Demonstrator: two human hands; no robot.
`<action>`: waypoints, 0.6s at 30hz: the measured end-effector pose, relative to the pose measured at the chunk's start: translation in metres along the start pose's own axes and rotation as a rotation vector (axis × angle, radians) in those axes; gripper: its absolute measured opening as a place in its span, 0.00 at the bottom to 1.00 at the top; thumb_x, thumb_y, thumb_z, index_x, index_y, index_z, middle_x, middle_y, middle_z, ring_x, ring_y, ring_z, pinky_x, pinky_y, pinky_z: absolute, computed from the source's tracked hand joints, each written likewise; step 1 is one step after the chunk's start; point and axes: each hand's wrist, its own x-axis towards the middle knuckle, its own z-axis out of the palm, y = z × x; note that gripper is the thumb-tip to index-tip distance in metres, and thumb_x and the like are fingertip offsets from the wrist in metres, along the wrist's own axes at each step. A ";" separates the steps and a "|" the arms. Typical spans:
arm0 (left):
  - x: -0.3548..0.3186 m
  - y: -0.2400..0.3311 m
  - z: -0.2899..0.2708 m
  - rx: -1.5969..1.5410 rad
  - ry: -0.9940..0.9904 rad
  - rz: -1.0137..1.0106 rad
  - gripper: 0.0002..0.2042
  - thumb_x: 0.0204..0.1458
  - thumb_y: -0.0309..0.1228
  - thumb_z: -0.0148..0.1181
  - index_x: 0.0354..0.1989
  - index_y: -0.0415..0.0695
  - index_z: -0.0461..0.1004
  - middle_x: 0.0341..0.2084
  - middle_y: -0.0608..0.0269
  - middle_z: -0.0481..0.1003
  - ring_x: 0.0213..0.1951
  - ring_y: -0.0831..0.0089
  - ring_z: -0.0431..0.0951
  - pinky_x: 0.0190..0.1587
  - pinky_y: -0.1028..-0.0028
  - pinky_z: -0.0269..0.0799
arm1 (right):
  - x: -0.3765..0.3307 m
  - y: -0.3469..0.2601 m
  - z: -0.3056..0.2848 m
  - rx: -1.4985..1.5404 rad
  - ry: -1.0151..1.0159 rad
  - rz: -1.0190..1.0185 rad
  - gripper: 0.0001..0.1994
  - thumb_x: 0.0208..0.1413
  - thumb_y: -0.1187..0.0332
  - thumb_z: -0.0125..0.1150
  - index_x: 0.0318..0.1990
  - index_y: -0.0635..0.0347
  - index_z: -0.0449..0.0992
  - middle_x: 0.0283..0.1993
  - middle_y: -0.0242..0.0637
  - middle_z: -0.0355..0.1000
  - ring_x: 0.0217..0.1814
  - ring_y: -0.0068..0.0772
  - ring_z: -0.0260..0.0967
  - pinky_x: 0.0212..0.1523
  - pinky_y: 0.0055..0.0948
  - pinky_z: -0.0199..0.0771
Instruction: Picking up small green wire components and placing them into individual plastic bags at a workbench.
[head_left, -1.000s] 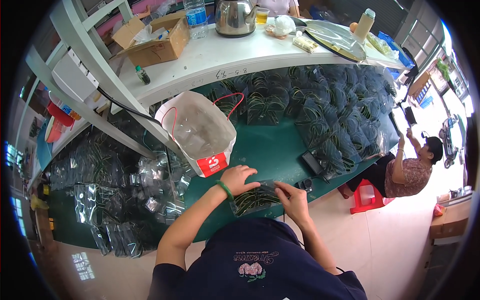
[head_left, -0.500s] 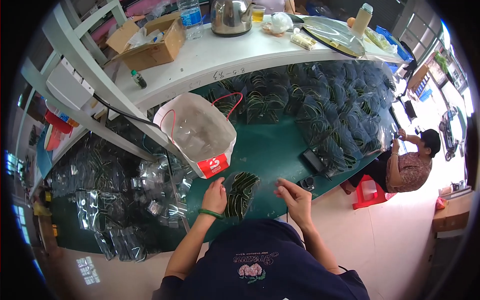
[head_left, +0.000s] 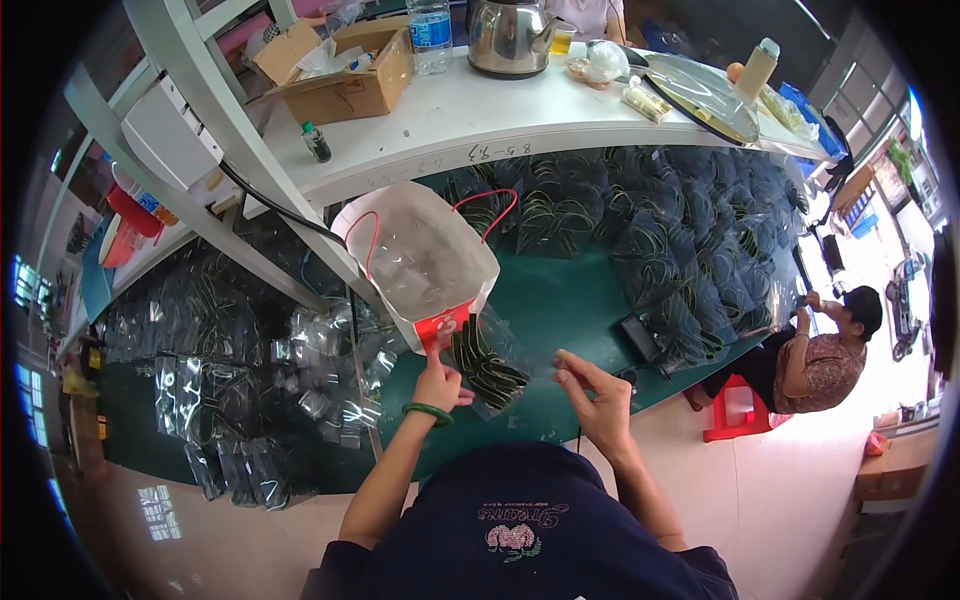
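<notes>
A dark piece with gold stripes (head_left: 487, 368) sits inside a clear plastic bag, held tilted above the green table. My left hand (head_left: 436, 388), with a green bangle at its wrist, grips the bag's left side; its index finger points up near the red panel of a white paper bag (head_left: 484, 292). On the other side, my right hand (head_left: 598, 402) is closed in a pinch at the right edge of the clear film. The film is so transparent that its exact edge is hard to make out. The paper bag stands open with red cord handles, just beyond my left hand.
Many bagged striped pieces (head_left: 690, 240) pile up at the back right. More clear packets (head_left: 215, 390) cover the left side. A black box (head_left: 638, 338) lies right of centre. The white shelf (head_left: 400, 150) spans the back, with a kettle (head_left: 505, 40). Another person (head_left: 825, 360) sits at right.
The bagged striped piece has turned and tilted, its lower end swinging right toward my right hand. My left hand's index finger has lifted upward. The whole view has shifted slightly.
</notes>
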 end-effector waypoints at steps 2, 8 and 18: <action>-0.008 -0.017 0.011 -0.053 -0.071 -0.025 0.43 0.65 0.16 0.48 0.82 0.50 0.29 0.48 0.44 0.73 0.41 0.44 0.88 0.41 0.52 0.91 | 0.001 0.001 -0.004 -0.019 0.023 -0.006 0.14 0.68 0.76 0.66 0.59 0.69 0.83 0.49 0.43 0.87 0.48 0.28 0.86 0.52 0.26 0.84; -0.054 -0.026 0.059 -0.537 -0.137 -0.100 0.44 0.70 0.17 0.49 0.80 0.57 0.23 0.54 0.36 0.73 0.54 0.37 0.84 0.59 0.44 0.85 | -0.007 0.036 0.002 -0.260 -0.073 -0.028 0.14 0.66 0.74 0.68 0.58 0.63 0.84 0.46 0.49 0.86 0.44 0.35 0.87 0.47 0.31 0.84; -0.071 0.023 0.013 0.018 -0.267 0.139 0.13 0.71 0.34 0.61 0.51 0.36 0.82 0.36 0.57 0.86 0.35 0.72 0.88 0.34 0.74 0.85 | -0.009 0.079 -0.004 -0.575 -0.331 -0.285 0.17 0.63 0.73 0.66 0.60 0.58 0.79 0.49 0.46 0.84 0.45 0.47 0.83 0.45 0.43 0.84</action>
